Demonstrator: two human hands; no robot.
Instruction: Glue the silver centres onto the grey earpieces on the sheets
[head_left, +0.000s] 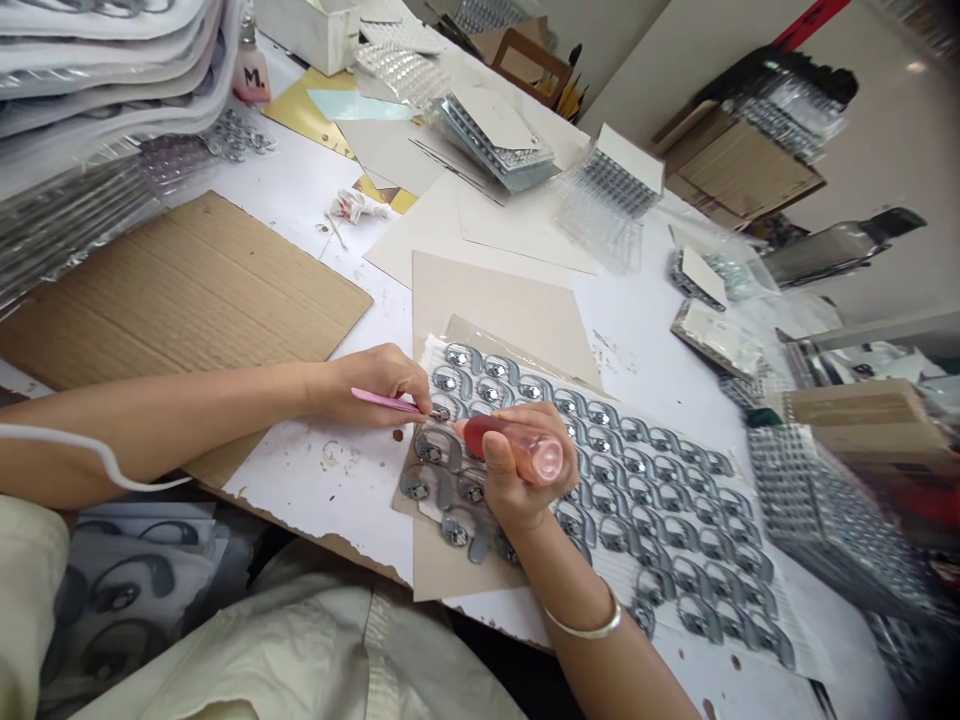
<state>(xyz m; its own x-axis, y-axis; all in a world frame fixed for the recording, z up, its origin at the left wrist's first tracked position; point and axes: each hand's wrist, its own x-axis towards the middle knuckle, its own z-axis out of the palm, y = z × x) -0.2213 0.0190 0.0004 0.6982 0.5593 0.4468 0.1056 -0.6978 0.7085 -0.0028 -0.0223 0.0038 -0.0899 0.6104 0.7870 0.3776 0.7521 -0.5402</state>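
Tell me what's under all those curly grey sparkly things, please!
Beige card peeks from under the grey pieces at the far and near edges, on the white tabletop. The middle is covered, so I can't tell what's there.

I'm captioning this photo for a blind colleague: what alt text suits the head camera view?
A person's right hand holds a reddish bottle and the left hand a slim pink tool, close together over rows of shiny, curved grey pieces on a white table. A brown cardboard sheet lies at the left of the picture.
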